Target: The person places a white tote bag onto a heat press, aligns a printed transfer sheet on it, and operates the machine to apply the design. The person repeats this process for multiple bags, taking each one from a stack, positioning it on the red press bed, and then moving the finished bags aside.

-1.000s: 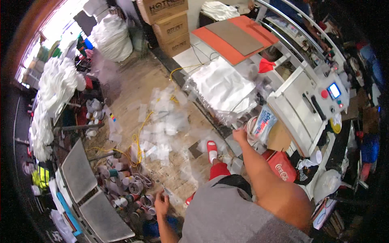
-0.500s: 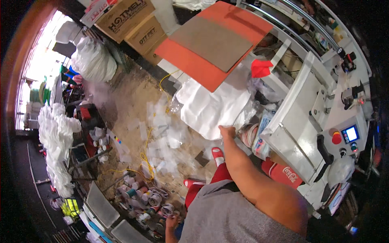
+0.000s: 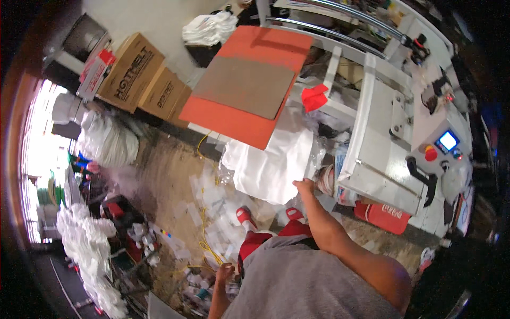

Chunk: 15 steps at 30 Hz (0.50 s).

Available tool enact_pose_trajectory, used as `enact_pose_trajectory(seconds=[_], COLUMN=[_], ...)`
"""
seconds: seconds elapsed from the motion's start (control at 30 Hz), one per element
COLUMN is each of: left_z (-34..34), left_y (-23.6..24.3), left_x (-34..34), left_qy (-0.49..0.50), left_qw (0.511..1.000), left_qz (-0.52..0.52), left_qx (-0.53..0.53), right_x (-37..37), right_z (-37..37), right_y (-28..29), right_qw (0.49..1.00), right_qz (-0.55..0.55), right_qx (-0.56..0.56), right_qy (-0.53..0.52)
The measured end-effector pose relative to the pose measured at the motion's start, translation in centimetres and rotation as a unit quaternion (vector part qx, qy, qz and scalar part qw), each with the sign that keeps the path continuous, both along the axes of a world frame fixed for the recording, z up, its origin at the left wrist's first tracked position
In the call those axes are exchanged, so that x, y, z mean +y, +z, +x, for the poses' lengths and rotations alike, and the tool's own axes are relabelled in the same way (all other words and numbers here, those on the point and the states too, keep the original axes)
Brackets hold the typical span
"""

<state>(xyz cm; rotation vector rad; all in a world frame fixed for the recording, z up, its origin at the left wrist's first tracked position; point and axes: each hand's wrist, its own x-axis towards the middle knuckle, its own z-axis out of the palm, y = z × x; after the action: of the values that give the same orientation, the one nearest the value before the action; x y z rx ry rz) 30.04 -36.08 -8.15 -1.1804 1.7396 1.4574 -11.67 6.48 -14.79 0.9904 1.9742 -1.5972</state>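
White cloth [image 3: 273,170] lies in a loose pile with clear plastic around it, below the orange pad [image 3: 212,119] of a press. My right hand [image 3: 304,186] reaches forward, its fingers closed on the cloth's near right edge. A brownish-grey sheet [image 3: 247,80] rests on top of the orange pad. Low beside my body hangs my left hand [image 3: 224,272], away from the cloth. Its fingers are curled, and nothing shows in them. Below it are several thread spools [image 3: 199,290] on the floor.
The white press [image 3: 382,127] stands at right, with a lit control panel [image 3: 447,141] and a red crate [image 3: 382,217] below. Cardboard boxes [image 3: 130,72] stand at far left. Scattered paper pieces [image 3: 215,207] and a yellow cord [image 3: 203,234] lie on the floor. White bags [image 3: 106,141] stand at left.
My view has turned, so the press and boxes sit further left. My feet are now side by side nearer the cloth. My right hand still grips its edge.
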Motion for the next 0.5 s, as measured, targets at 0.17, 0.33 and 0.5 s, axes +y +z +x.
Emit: enact_pose_trajectory(seconds=[0.17,0.33,0.5], left_z=[-6.8,-14.4,-23.0], left_y=[-2.2,-4.3,-5.4], left_x=[-9.1,-20.6,-25.1], left_qy=[-0.136,0.070,-0.275], left_qw=[0.990,0.956,0.955], left_qz=[-0.011,0.269,-0.058], left_qx=[0.021,0.098,0.098], right_x=[-3.2,-3.7,-4.0], right_z=[1.1,2.5,-0.4], right_y=[2.4,0.7,4.7], right_qw=[0.956,0.899,0.939], right_qz=[0.286,0.427,-0.209], right_qx=[0.043,0.100,0.180], right_qy=[-0.042,-0.003,-0.205])
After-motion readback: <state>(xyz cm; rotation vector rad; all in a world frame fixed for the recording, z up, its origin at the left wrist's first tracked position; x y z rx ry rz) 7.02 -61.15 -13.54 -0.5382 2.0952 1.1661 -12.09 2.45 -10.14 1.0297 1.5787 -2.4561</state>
